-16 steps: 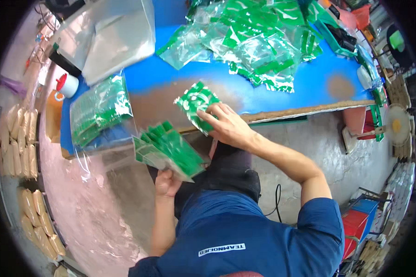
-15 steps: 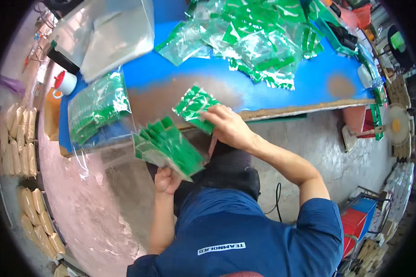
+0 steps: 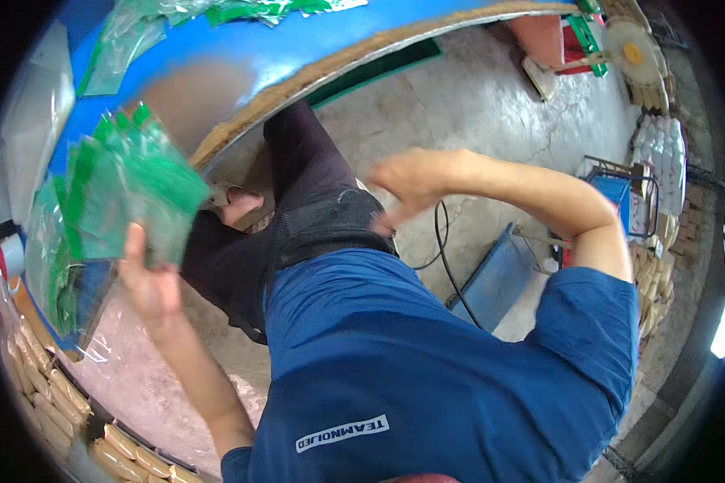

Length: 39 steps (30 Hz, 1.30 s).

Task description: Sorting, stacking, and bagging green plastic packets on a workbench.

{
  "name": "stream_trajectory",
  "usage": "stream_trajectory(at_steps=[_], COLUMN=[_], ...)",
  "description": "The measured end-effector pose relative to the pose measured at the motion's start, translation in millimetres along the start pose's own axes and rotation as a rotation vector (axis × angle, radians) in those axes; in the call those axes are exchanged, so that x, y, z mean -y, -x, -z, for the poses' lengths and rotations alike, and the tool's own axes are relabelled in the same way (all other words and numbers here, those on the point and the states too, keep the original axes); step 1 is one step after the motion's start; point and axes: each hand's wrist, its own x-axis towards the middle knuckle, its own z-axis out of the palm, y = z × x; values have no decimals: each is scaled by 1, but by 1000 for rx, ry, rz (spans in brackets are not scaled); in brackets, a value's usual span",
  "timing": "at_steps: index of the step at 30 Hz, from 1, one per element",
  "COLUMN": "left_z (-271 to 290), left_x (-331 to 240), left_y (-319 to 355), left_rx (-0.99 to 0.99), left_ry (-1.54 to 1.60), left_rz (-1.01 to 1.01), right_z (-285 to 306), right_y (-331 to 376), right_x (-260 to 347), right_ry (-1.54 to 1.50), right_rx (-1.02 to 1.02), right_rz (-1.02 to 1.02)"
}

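Note:
My left hand (image 3: 151,286) is closed on a fanned bunch of green and clear plastic bags (image 3: 133,193), its thumb pressed across their near face. The bunch hangs in front of the blue table's worn edge and hides part of it. Over my lap, my right hand (image 3: 411,183) is slightly blurred; the thumb stands apart from the fingers and nothing shows between them. Beside the held bunch, at the table's left end, lies a stack of similar green and clear bags (image 3: 48,282). More green bags (image 3: 258,10) are spread at the far side, cut off by the upper edge.
The blue table (image 3: 314,32) has a worn brown border. Filled tan packs (image 3: 125,455) lie at the lower left. A white fan (image 3: 635,55) stands at the upper right. A blue panel (image 3: 499,278) and a black cable (image 3: 451,278) are right of me.
My view has swung to the right. My right hand has left the green bag it held over the table and is now by my waist. The left hand still holds the bunch, now raised.

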Motion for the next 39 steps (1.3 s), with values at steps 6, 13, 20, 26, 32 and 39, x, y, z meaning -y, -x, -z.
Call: stream_trajectory(at_steps=[6,13,20,26,32,39], left_z=[-8,-3,4,-71,-81,-119], left_x=[-36,-35,-21,20,56,59], left_y=[-86,-118,-101,41,52,60], left_rx=[-26,64,-96,304,788,1335], left_ry=[-327,-760,-794,-767,-913,-500], left_rz=[-130,-328,-583,-590,-301,11], right_z=[-84,-126,-66,-34,-111,-186], right_y=[78,88,78,94,125,105], right_x=[-43,-60,-87,-83,-61,-57], right_ry=[133,321,236,-427,-879,-482], right_rx=[986,1146,835,1042,1358,1396], right_rz=[-335,-480,-521,-447,-339,-320])
